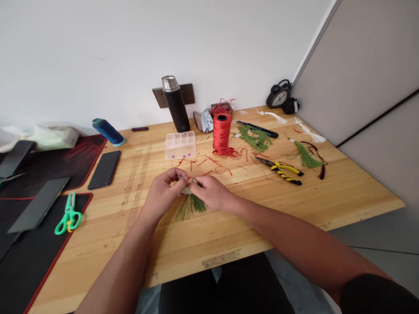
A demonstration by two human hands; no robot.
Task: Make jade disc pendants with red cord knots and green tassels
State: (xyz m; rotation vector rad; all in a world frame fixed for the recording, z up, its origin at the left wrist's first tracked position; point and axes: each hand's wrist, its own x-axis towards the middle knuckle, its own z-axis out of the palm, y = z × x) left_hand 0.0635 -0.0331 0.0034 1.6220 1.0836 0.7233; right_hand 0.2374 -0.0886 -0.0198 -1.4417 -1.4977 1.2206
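Observation:
Both hands meet over the wooden table, at the top of a green tassel (190, 207) whose strands fan out toward me. My left hand (163, 192) pinches thumb and forefinger together; what is between them is too small to make out. Beside it, my right hand (212, 193) has its fingers closed at the tassel's head. A small dark, shiny tip shows by the right fingertips, but its kind is unclear. A pale piece lies at the tassel's top, partly covered by the fingers.
Behind the hands are a clear bead box (180, 152), a red thread spool (221, 133) and a black flask (176, 107). Pliers (278, 169), a utility knife (258, 129) and more green tassels (306, 155) lie right. Green scissors (69, 214), a phone (104, 169) and a blue spool (108, 131) are left.

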